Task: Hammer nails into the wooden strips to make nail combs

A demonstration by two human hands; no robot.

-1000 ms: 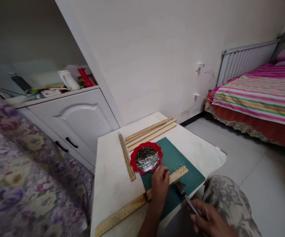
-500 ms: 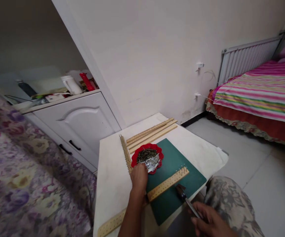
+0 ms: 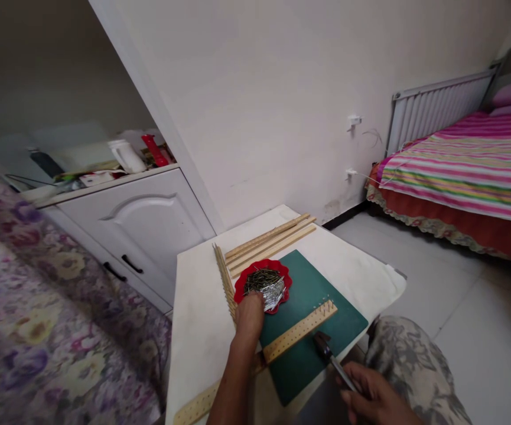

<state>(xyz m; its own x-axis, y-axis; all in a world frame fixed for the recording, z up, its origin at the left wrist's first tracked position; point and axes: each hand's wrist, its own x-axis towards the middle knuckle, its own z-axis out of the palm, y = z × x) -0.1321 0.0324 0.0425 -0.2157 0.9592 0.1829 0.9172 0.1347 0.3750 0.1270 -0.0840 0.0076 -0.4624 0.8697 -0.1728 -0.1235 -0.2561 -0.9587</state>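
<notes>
My left hand (image 3: 250,313) reaches to the near left edge of a red scalloped bowl (image 3: 287,275). Its fingers curl down at the nails (image 3: 261,278), dark and silver ones, and the fingertips are hidden. In my right hand (image 3: 370,391) is a hammer (image 3: 337,365), its dark head low over a green mat (image 3: 311,277). Left of the hammer head, a wooden strip (image 3: 297,333) with rows of holes lies across the mat. Several nails stand upright at its far right end.
Bare wooden strips (image 3: 273,242) lie at the table's back, and strips bristling with nails (image 3: 224,280) beside the bowl. Another holed strip (image 3: 197,404) is at the front left. Around the white table (image 3: 197,307) are a cabinet (image 3: 140,230), a wall, a bed and my knee (image 3: 415,360).
The view has shifted slightly. My left hand stays at the bowl's edge and my right hand still holds the hammer in nearly the same place.
</notes>
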